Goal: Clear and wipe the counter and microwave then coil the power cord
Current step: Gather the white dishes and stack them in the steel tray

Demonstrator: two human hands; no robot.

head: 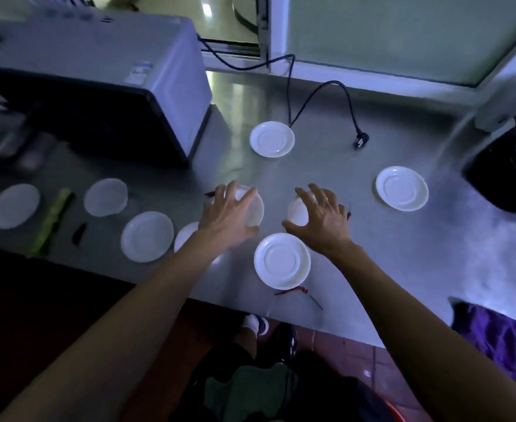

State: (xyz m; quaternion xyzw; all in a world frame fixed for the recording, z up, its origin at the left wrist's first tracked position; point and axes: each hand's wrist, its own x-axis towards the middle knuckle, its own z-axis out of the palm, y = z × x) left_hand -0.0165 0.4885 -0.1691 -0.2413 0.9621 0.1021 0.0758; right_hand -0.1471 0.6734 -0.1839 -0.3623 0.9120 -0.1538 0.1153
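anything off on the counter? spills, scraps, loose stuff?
Yes. White saucers lie scattered over the steel counter rather than stacked. The power cord trails loose, its plug unplugged on the surface. Red scraps sit by the front edge, and a green strip lies left.

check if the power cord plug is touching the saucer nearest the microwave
Apart. The head view shows bare counter between the plug and that saucer.
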